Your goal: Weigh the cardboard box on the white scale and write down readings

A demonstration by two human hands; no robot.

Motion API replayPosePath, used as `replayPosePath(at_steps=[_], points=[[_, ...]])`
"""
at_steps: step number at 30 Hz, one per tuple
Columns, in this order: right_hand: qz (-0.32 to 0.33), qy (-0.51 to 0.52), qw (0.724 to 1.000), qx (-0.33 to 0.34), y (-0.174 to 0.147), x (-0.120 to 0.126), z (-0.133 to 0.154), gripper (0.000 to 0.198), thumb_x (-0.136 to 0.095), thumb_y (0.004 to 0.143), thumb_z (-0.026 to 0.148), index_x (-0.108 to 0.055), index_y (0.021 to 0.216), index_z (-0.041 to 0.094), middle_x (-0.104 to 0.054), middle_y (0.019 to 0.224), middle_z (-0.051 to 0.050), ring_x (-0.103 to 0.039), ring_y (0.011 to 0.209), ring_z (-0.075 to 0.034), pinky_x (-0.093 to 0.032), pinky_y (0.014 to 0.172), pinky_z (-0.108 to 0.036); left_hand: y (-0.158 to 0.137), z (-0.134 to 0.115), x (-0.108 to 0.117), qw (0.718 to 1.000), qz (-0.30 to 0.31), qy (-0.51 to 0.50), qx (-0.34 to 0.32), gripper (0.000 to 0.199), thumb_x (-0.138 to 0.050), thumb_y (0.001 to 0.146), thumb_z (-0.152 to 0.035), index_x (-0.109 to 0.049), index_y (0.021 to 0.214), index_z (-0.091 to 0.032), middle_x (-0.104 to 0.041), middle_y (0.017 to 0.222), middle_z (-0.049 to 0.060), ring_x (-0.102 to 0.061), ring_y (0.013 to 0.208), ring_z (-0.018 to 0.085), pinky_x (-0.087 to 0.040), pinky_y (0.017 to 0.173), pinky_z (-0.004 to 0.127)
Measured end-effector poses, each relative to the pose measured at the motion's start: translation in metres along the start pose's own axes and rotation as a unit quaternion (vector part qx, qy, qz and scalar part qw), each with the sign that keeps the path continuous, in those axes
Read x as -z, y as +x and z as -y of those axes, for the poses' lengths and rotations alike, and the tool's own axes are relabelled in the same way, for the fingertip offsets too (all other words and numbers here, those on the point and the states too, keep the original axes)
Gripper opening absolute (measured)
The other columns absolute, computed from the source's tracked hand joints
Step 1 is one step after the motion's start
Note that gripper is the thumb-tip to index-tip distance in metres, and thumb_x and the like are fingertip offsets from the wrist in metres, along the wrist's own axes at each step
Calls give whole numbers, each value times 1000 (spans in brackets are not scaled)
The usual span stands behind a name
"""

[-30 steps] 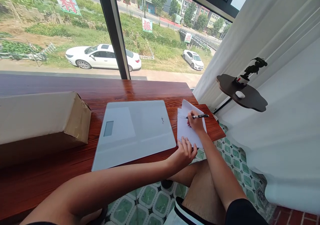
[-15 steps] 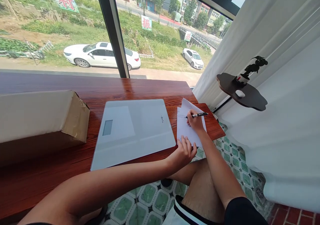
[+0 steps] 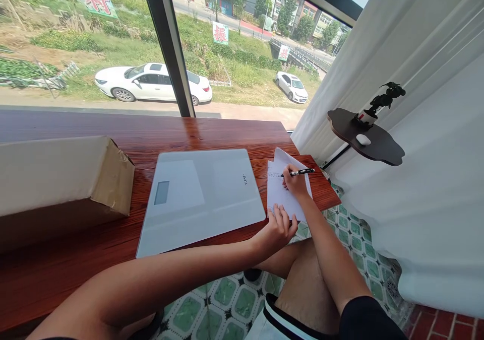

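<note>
A black pen (image 3: 303, 172) is gripped in my right hand (image 3: 294, 181), its tip down on a white sheet of paper (image 3: 278, 193). Small lines of writing show on the sheet near the tip, too small to read. Another sheet lies partly under it, with its top corner sticking out at the back. My left hand (image 3: 280, 225) rests with fingers spread on the paper's near edge. Left of the paper lies a flat, pale grey-blue panel (image 3: 215, 199) with a darker rectangle and small lettering on it.
A cardboard box (image 3: 109, 179) sits on the left of the reddish-brown wooden table (image 3: 227, 134). To the right, a small dark side table (image 3: 378, 151) bears a potted plant (image 3: 387, 98) and a white mouse-shaped object (image 3: 363, 140). White curtains (image 3: 427, 204) hang beside it.
The view has shifted very slightly. Both hands stay in about the same places, the right one still holding the pen on the paper.
</note>
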State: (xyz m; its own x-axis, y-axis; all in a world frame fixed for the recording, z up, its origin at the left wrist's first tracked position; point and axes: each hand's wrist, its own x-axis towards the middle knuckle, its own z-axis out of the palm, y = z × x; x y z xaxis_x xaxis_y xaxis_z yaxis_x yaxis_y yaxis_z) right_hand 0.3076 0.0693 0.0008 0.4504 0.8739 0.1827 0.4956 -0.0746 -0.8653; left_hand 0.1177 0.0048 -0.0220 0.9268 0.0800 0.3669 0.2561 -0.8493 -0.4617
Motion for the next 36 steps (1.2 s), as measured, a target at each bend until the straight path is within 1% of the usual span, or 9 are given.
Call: replayPosePath(at_steps=[4, 9, 16, 30, 33, 36], points=[[0, 7, 1000, -10, -2, 1, 2, 31, -46, 91, 46, -38, 68, 25, -52, 48, 5, -51, 37, -11, -40, 37, -21, 1, -1, -1, 1000, -3, 9, 3, 36, -41, 102, -22, -51, 132, -7, -70, 119, 31, -72, 108, 39, -62, 80, 50], [3, 4, 1000, -4, -1, 1, 0, 30, -47, 91, 42, -40, 69, 25, -53, 48, 5, -51, 38, -10, -40, 38, -20, 1, -1, -1, 1000, 2, -12, 5, 35, -43, 102, -22, -51, 132, -6, -69, 119, 32, -71, 110, 40, -62, 80, 52], [-3, 5, 1000, -4, -1, 0, -1, 29, -48, 90, 40, -39, 67, 25, -52, 47, 5, -49, 37, -10, -39, 37, -21, 1, 0, 0, 1000, -8, 11, 3, 34, -40, 102, -21, -52, 130, -7, -70, 118, 31, -72, 106, 39, -63, 78, 51], [-8, 11, 1000, -14, -1, 1, 2, 26, -48, 87, 36, -40, 65, 24, -52, 46, 6, -53, 37, -11, -41, 36, -20, 1, -1, -2, 1000, -20, 19, 7, 34, -40, 101, -22, -52, 129, -8, -71, 116, 30, -73, 105, 40, -63, 76, 51], [-11, 5, 1000, -15, -1, 1, 2, 27, -48, 88, 38, -41, 66, 25, -52, 45, 5, -52, 37, -12, -41, 36, -21, 1, -1, -2, 1000, -15, 18, 6, 35, -40, 101, -23, -52, 130, -7, -70, 118, 30, -72, 107, 39, -63, 79, 51], [-44, -7, 999, -5, 0, 4, 3, 31, -41, 93, 46, -42, 70, 25, -52, 46, 4, -51, 38, -13, -42, 39, -23, 1, -1, -1, 1000, -13, 15, 7, 35, -40, 101, -24, -52, 129, -8, -70, 118, 30, -72, 107, 38, -63, 79, 50]])
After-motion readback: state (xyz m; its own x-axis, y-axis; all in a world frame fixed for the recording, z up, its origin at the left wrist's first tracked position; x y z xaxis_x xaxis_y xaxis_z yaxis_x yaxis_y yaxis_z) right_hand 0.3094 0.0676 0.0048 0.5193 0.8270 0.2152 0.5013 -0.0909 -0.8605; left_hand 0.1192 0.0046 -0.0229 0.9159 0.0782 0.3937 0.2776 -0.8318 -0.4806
